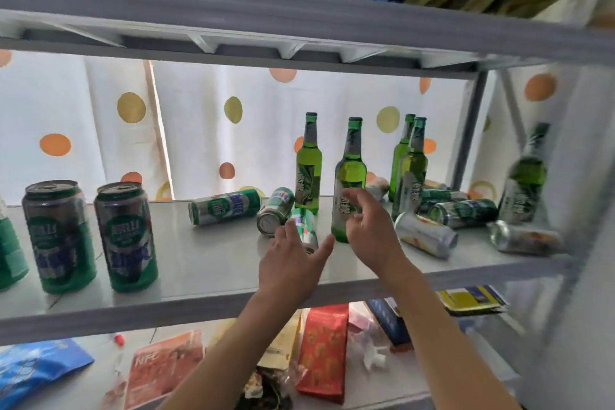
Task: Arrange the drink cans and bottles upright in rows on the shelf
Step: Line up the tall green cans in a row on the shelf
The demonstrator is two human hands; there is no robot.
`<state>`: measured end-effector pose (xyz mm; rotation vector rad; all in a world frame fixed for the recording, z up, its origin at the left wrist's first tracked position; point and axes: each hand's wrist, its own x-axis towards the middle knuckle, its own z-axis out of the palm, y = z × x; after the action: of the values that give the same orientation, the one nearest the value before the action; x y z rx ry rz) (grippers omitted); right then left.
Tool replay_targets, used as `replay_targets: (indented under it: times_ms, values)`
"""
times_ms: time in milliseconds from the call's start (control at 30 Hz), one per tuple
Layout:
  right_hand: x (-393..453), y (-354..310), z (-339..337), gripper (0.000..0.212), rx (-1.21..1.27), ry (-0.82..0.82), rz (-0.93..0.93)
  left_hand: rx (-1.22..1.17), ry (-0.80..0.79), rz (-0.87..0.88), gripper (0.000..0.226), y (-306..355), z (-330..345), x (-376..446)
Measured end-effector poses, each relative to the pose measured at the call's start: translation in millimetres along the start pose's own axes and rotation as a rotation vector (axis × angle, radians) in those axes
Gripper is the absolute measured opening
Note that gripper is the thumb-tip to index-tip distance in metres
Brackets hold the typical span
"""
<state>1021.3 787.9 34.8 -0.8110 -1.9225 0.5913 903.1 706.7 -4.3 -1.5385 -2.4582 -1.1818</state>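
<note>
On the grey shelf (186, 263), two tall green cans (60, 236) (126, 236) stand upright at the left, with part of a third at the frame edge. Several cans lie on their sides in the middle (224, 208) (276, 215) and at the right (426, 235). Several green bottles stand upright, one (308, 170) at the back and one (349, 163) nearer. My left hand (293, 266) is spread, with fingers and thumb on either side of a lying green can (304, 220). My right hand (369, 230) hovers with loosely curled fingers in front of the nearer bottle's label.
The shelf above (233, 27) hangs low over the bottle tops. A metal post (466, 150) stands at the back right, with one more bottle (525, 183) beyond it. The lower shelf holds snack packets, among them a red one (324, 353) and a blue one (33, 369).
</note>
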Motion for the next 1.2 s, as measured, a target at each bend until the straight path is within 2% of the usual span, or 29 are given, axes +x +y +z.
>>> replay_targets:
  times_ms: [100, 267, 467, 567, 667, 833, 1033, 1200]
  values:
    - [-7, 11, -3, 0.055, 0.009, -0.012, 0.034, 0.106, -0.005, -0.076, 0.096, 5, 13, 2]
    - [-16, 21, 2, 0.054, 0.017, -0.031, 0.053, 0.176, -0.010, -0.101, 0.071, -2, 15, 14]
    - [-22, 26, 16, 0.056, 0.033, -0.091, 0.076, 0.177, -0.034, -0.076, 0.065, -12, 1, 26]
    - [-21, 29, 21, 0.057, 0.046, -0.106, 0.075, 0.073, -0.077, -0.090, 0.058, -22, -13, 37]
    - [-18, 31, 24, 0.058, 0.063, -0.110, 0.072, -0.205, -0.035, -0.113, 0.054, -29, -31, 44]
    - [-12, 24, 26, 0.056, 0.081, -0.124, 0.060, -0.456, 0.112, -0.138, 0.077, -34, -64, 50]
    - [-6, 0, 30, 0.046, 0.225, -0.140, 0.041, -0.570, 0.177, -0.122, 0.063, -24, -96, 48]
    - [-4, -25, 34, 0.038, 0.389, -0.269, 0.025, -0.458, 0.238, -0.065, 0.060, -10, -122, 48]
